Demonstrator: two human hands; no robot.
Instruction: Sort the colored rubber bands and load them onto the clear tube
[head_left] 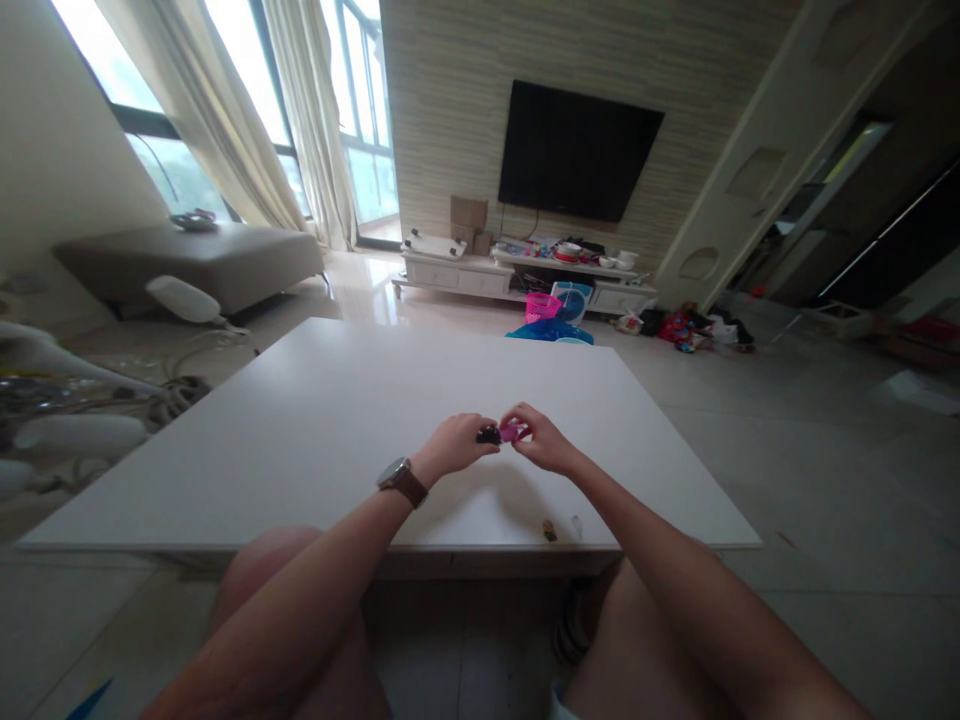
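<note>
My left hand [456,446], with a watch [403,480] on the wrist, pinches a small black object [488,436] between thumb and fingers. Facing it, my right hand [546,443] grips a small pink object [511,432]. The two pieces meet end to end above the white table [360,430]; whether they are joined, I cannot tell. Both are too small for their kind to show. Near the front edge, by my right forearm, lie a small brown-and-black item [550,530] and a little transparent piece [577,526].
Beyond the table's far edge are a blue plastic item [551,330] and a pink basket [541,306]. A low cabinet [457,277] laden with clutter stands under a wall-mounted TV [579,150]. White appliances with cords [184,298] and a grey bench [202,265] are at left.
</note>
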